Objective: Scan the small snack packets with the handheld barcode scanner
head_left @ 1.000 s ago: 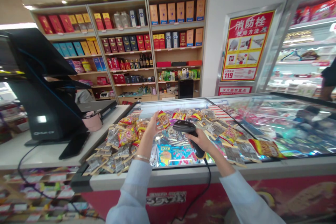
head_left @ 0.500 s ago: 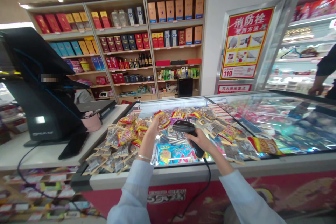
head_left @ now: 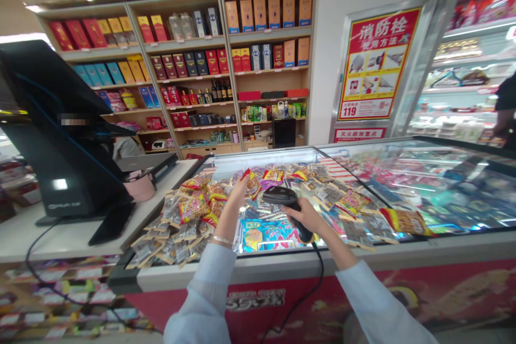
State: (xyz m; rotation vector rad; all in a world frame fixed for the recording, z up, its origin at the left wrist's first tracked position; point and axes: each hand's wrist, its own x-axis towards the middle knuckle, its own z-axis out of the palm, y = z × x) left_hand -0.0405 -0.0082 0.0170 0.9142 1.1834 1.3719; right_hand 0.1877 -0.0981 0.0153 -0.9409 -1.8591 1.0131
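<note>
Head view: a glass-topped chest freezer (head_left: 365, 258) fills the lower frame, and everything here is placed from it. Behind it stand wooden shelves of boxed liquor (head_left: 181, 64) and a red fire-hydrant poster (head_left: 374, 64). To its right are a refrigerated display case (head_left: 463, 64) and a dark-sleeved person (head_left: 506, 107). To its left, a bench (head_left: 68, 239) carries a black checkout terminal (head_left: 56, 140) and a pink bag (head_left: 139, 187).

Inside the freezer's open left end lies a heap of snack packets (head_left: 189, 215). Above it, your left hand (head_left: 241, 192) pinches a red-and-yellow snack packet (head_left: 253, 185) between fingers and thumb, with a bangle (head_left: 221, 239) on that wrist. Your right hand (head_left: 304, 216) wraps closed around a black handheld barcode scanner (head_left: 284, 197), just beside the packet. The scanner's cord (head_left: 318, 274) drops across the freezer's front rim.
</note>
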